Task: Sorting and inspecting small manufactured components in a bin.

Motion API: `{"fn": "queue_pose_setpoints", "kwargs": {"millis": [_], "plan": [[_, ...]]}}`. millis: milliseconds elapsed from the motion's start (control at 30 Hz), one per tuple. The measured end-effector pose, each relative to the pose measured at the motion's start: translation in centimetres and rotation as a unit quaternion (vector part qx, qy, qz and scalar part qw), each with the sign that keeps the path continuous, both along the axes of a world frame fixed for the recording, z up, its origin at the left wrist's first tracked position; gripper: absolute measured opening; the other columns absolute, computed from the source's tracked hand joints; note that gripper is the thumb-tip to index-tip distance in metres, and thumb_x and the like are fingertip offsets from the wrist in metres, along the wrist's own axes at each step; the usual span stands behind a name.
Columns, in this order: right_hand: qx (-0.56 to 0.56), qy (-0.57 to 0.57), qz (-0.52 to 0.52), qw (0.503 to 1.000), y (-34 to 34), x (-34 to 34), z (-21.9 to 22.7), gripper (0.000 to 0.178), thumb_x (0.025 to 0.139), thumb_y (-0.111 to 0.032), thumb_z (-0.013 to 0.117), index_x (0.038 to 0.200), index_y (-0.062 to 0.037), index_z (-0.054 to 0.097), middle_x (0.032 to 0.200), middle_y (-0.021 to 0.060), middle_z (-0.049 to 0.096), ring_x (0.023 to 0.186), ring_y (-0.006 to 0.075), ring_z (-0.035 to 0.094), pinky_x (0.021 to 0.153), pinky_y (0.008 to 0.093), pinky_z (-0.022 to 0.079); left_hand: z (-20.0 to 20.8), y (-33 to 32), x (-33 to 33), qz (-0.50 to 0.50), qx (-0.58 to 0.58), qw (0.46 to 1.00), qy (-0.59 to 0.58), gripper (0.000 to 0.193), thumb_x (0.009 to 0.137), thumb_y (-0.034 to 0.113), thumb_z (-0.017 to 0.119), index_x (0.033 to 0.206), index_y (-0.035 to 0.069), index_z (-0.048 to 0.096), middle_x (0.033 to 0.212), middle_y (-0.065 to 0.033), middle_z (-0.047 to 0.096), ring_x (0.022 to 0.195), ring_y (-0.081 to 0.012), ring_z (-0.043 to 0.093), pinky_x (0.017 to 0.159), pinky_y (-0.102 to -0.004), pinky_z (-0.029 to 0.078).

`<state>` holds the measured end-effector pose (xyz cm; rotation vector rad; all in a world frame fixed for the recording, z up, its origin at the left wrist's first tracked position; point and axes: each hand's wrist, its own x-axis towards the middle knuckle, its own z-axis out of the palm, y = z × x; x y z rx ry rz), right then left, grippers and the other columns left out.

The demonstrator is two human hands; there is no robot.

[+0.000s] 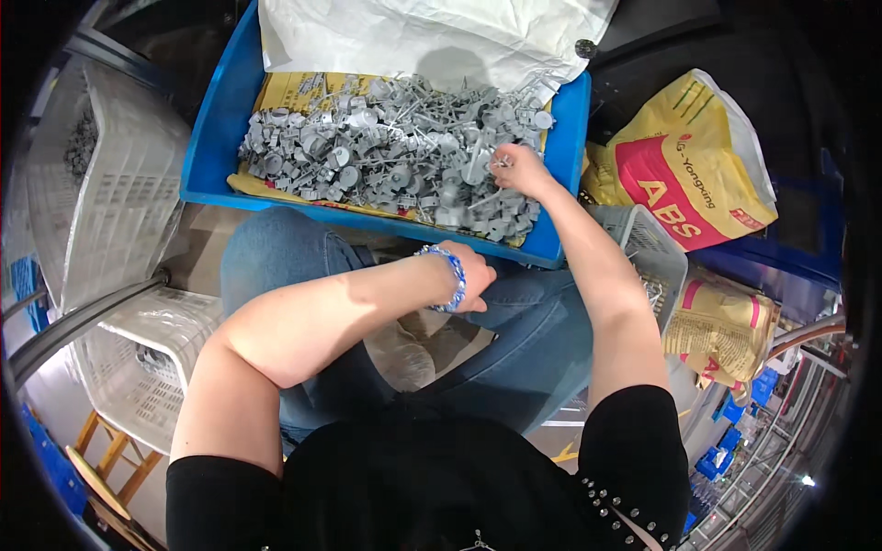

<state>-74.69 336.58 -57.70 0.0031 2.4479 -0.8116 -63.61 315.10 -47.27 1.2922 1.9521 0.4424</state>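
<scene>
A blue plastic bin [209, 174] in front of my knees holds a heap of small grey moulded plastic parts [386, 147], among them round discs, clips and thin sticks. My right hand [522, 172] is over the right side of the heap, its fingertips pinched on a small grey plastic part [502, 163]. Below the bin's near edge, my left hand [473, 275] rests over my right thigh with its fingers curled. The hand itself hides whatever those fingers may hold. A blue beaded bracelet [454, 280] circles the left wrist.
White sheeting [413, 41] covers the bin's far side. On the right, a yellow and red sack [684, 165] stands beyond a grey crate [648, 243], with another sack [721, 321] nearer. White plastic crates [119, 184] stand at the left, next to a metal rail [87, 326].
</scene>
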Motion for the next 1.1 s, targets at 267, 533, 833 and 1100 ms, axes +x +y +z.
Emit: {"fn": "queue_pose_setpoints", "kwargs": {"millis": [267,533,833,1100], "plan": [[-0.249,0.016,-0.214,0.944,2.1,5.4,11.3,0.017,0.085,-0.005,0.058,0.1,-0.0016,0.05,0.096,0.0136,0.063,0.081,0.018,0.064,0.068,0.0275,0.054,-2.6,0.0,-0.9,0.049,0.033,0.998,-0.006,0.051,0.078,0.042,0.061,0.116,0.008,0.056,0.1,-0.0179,0.062,0.095,-0.0351,0.059,0.083,-0.0414,0.046],[-0.011,0.319,-0.273,0.907,14.3,15.6,19.5,0.027,0.082,-0.007,0.062,0.107,0.0008,0.054,0.093,0.0085,0.062,0.076,0.012,0.061,0.059,0.0234,0.05,-2.7,-0.2,-1.2,0.072,-0.009,0.997,0.02,0.049,0.077,0.04,0.062,0.113,0.008,0.057,0.102,-0.0167,0.062,0.095,-0.0343,0.059,0.083,-0.0414,0.046],[0.357,0.064,-0.114,0.925,20.5,21.3,17.3,0.056,0.071,-0.027,0.07,0.12,-0.0065,0.05,0.103,0.0207,0.061,0.102,0.0358,0.056,0.084,0.0421,0.044,-1.3,1.4,1.4,-0.026,-0.034,0.999,-0.005,0.047,0.078,0.041,0.061,0.113,0.01,0.057,0.103,-0.0159,0.061,0.096,-0.0337,0.059,0.081,-0.0422,0.048],[0.268,0.138,0.12,0.946,7.6,-0.3,6.0,0.053,0.075,-0.027,0.067,0.122,-0.0105,0.049,0.117,0.0165,0.055,0.11,0.032,0.051,0.089,0.0385,0.043,-0.2,0.8,1.0,-0.008,-0.031,0.999,0.027,0.043,0.078,0.042,0.061,0.106,0.009,0.057,0.099,-0.0118,0.06,0.095,-0.0284,0.058,0.077,-0.0393,0.047]]}}
